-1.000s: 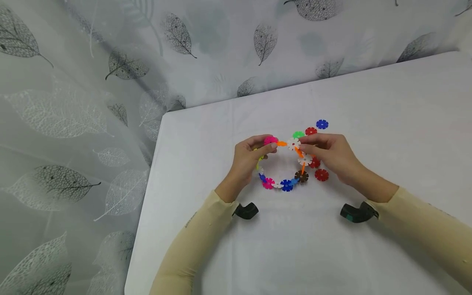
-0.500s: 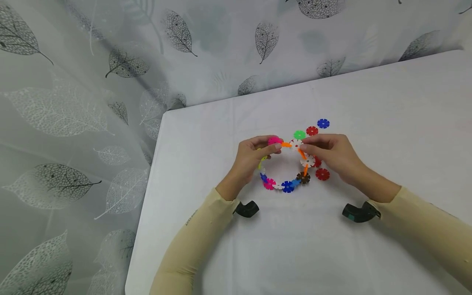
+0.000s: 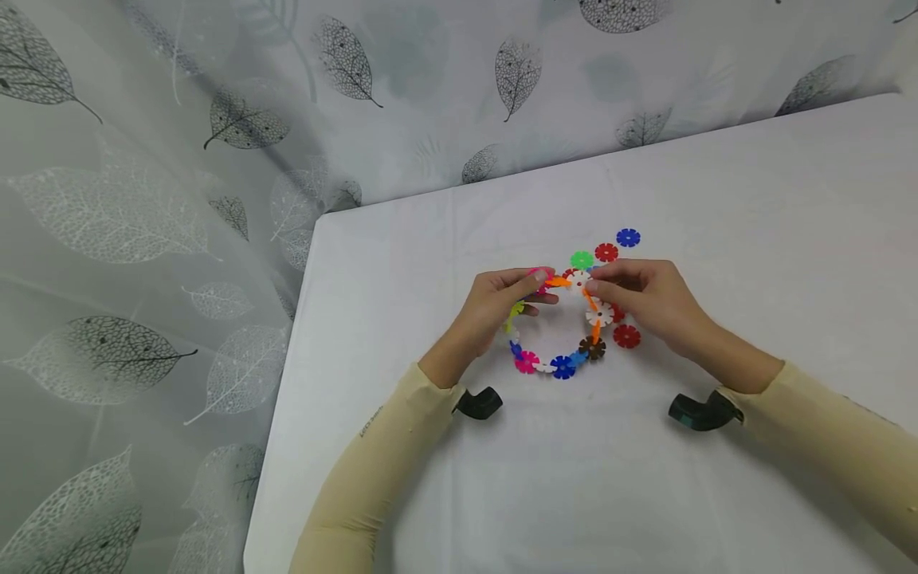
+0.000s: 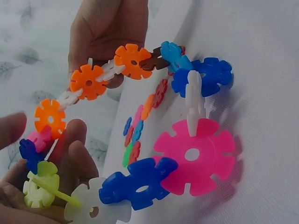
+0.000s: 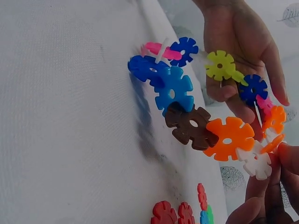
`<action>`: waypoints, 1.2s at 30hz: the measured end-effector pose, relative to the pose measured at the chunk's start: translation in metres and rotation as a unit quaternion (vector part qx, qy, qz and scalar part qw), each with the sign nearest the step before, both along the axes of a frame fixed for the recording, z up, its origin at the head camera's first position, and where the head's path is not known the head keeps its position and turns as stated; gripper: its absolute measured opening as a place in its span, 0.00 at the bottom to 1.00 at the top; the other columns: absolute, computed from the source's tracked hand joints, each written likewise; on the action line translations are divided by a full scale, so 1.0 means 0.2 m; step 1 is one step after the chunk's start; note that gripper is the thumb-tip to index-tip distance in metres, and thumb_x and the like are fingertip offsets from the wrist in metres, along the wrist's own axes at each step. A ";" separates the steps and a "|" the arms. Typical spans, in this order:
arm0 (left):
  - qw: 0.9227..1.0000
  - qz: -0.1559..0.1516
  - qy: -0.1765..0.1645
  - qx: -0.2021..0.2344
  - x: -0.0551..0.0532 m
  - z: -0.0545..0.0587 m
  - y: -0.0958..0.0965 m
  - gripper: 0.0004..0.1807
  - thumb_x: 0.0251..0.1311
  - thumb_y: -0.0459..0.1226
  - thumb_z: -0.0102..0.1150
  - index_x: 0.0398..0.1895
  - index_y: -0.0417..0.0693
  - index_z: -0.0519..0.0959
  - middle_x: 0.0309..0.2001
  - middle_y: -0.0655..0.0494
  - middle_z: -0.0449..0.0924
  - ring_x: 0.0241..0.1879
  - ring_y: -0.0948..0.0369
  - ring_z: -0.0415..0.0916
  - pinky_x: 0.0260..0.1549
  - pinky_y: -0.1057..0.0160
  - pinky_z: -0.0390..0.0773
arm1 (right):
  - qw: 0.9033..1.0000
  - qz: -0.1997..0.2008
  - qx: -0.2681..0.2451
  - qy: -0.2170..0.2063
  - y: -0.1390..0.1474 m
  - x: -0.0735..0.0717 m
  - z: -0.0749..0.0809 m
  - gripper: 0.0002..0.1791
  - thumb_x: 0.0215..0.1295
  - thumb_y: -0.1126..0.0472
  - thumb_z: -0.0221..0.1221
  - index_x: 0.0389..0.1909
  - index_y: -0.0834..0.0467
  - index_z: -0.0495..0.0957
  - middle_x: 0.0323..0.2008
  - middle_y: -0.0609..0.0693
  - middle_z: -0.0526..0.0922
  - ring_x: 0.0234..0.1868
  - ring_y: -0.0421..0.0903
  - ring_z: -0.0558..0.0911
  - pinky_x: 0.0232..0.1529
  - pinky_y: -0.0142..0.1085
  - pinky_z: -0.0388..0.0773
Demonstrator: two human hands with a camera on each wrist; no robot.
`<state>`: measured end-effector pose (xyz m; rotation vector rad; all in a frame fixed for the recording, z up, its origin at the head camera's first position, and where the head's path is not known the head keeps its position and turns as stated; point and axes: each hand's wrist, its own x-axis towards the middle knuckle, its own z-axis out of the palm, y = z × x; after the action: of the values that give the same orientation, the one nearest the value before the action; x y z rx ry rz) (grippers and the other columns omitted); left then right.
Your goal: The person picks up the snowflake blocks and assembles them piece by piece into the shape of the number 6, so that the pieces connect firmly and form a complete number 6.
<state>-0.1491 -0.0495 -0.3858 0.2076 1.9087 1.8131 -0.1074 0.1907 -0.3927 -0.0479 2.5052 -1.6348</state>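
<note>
Notched plastic discs, joined edge to edge in many colours, form a ring [image 3: 562, 367] lifted partly off the table. My left hand [image 3: 488, 307] holds its left upper part, thumb by a pink disc [image 4: 39, 136], with other fingers spread behind. A blue disc [image 5: 253, 88] and a yellow-green disc [image 4: 42, 190] lie along that hand. My right hand [image 3: 645, 299] pinches a white disc [image 3: 578, 281] at the upper right, beside an orange disc [image 4: 50, 119]. Lower down, a brown disc [image 5: 192, 125] and a large pink disc [image 4: 195, 156] hang near the cloth.
Loose discs lie behind and right of the ring: a green one [image 3: 582, 260], a red one [image 3: 606, 252], a blue one [image 3: 628, 237] and another red one [image 3: 627, 336]. White cloth covers the table [image 3: 574, 478]. A leaf-patterned curtain [image 3: 430, 96] hangs behind and left.
My left hand has shifted right towards my right hand, and its lower fingers show more spread. The pink disc by the thumb is now more covered. The right hand has barely moved.
</note>
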 end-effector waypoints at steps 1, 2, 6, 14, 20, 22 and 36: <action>1.000 -0.003 0.003 0.000 0.00 0.00 0.00 0.16 0.71 0.41 0.62 0.56 0.43 0.84 0.48 0.43 0.86 0.46 0.57 0.86 0.48 0.56 0.82 | 1.000 0.001 -0.002 -0.001 0.00 0.00 0.00 0.25 0.70 0.47 0.63 0.59 0.60 0.81 0.48 0.56 0.86 0.44 0.44 0.81 0.36 0.30 0.81; 1.000 -0.006 0.005 -0.002 0.00 0.00 0.00 0.16 0.70 0.40 0.63 0.56 0.43 0.84 0.47 0.44 0.87 0.46 0.57 0.86 0.47 0.57 0.83 | 1.000 0.002 -0.002 -0.001 0.00 0.00 0.00 0.25 0.70 0.47 0.63 0.59 0.60 0.81 0.47 0.56 0.86 0.44 0.44 0.81 0.36 0.30 0.81; 1.000 -0.015 0.011 -0.015 0.00 0.00 0.00 0.15 0.68 0.38 0.65 0.54 0.42 0.85 0.41 0.48 0.89 0.45 0.58 0.86 0.45 0.58 0.83 | 1.000 0.015 0.006 -0.004 -0.01 0.00 0.01 0.25 0.71 0.45 0.62 0.57 0.60 0.82 0.45 0.56 0.85 0.43 0.48 0.80 0.34 0.31 0.81; 1.000 -0.008 0.005 -0.017 0.01 -0.01 0.01 0.15 0.67 0.41 0.66 0.50 0.43 0.87 0.39 0.49 0.89 0.45 0.57 0.86 0.46 0.55 0.83 | 1.000 0.024 0.007 -0.016 -0.02 -0.01 0.02 0.27 0.71 0.43 0.61 0.56 0.62 0.82 0.42 0.56 0.84 0.42 0.50 0.78 0.34 0.32 0.80; 1.000 -0.007 -0.005 -0.012 0.01 -0.01 0.02 0.15 0.68 0.41 0.65 0.51 0.43 0.86 0.41 0.48 0.89 0.46 0.57 0.86 0.46 0.55 0.83 | 0.999 0.023 0.003 -0.024 -0.02 -0.01 0.02 0.27 0.71 0.43 0.61 0.57 0.63 0.82 0.43 0.57 0.84 0.42 0.50 0.78 0.34 0.33 0.80; 1.000 -0.009 -0.013 -0.008 0.00 0.00 0.01 0.15 0.71 0.43 0.62 0.52 0.43 0.86 0.41 0.47 0.89 0.46 0.56 0.86 0.45 0.56 0.83 | 0.999 0.022 0.002 -0.028 -0.02 -0.01 0.02 0.28 0.71 0.43 0.61 0.57 0.63 0.82 0.43 0.57 0.84 0.42 0.51 0.78 0.34 0.33 0.81; 1.000 -0.016 -0.024 -0.005 -0.01 -0.02 0.02 0.15 0.66 0.40 0.67 0.51 0.42 0.86 0.41 0.49 0.89 0.47 0.57 0.85 0.45 0.57 0.83 | 0.998 0.012 -0.015 -0.052 -0.02 -0.01 0.01 0.28 0.71 0.44 0.61 0.58 0.63 0.81 0.41 0.58 0.82 0.41 0.49 0.77 0.29 0.33 0.80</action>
<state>-0.1508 -0.0461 -0.3905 0.1872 1.8697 1.7724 -0.1096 0.1872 -0.3902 0.0049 2.3938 -1.6229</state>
